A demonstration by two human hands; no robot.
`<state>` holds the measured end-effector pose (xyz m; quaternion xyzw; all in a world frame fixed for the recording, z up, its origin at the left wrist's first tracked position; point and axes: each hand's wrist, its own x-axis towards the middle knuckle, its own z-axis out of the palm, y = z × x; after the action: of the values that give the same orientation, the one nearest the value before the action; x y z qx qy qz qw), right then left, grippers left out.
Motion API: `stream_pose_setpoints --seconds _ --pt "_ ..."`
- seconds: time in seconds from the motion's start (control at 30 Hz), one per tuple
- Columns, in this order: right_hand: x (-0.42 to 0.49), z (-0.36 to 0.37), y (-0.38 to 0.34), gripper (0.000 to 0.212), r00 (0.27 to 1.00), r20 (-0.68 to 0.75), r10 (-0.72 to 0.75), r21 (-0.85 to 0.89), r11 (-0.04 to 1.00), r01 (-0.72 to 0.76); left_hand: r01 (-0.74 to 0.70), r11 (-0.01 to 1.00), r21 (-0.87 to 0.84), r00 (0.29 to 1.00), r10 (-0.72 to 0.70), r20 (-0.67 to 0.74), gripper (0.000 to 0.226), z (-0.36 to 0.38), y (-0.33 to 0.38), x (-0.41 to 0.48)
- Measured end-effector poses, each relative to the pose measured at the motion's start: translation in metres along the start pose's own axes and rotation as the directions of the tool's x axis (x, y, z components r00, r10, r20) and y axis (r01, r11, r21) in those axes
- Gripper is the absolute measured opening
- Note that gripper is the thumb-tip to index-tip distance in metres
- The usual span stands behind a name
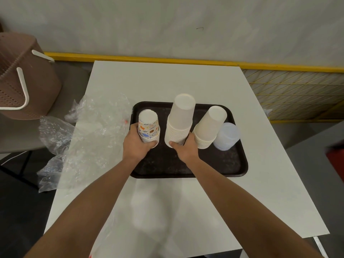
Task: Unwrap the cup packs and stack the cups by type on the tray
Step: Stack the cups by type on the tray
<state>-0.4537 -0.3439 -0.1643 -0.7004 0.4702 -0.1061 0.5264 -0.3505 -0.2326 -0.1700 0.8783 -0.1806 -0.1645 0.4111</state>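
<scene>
Left hand curled round the base of the printed cup stack on the dark tray atop the table; right hand gripped the foot of the tall white cup stack just beside it

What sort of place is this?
Probably a workroom or catering back area: a plain white table, a yellow wire-mesh barrier by the bare wall, and a black serving tray holding stacked disposable cups.
</scene>
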Motion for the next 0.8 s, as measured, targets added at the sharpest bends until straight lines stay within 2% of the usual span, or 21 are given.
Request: stream_pose_setpoints --seconds 0.43,0.8 --pt "0.0023 0.0029 0.0014 0.073 1.0 -0.006 -0.002 -0.002 1.0 0.002 -0.001 1.0 -0.028 1.0 0.002 0.014 0.077 0.0001 -0.0004 0.0026" --pt "0.0055 0.0027 -0.0021 0.076 0.997 -0.045 -0.069 0.002 0.998 0.069 0.018 1.0 -0.005 1.0 -0.018 0.024 0.074 -0.0033 0.002 0.0004"
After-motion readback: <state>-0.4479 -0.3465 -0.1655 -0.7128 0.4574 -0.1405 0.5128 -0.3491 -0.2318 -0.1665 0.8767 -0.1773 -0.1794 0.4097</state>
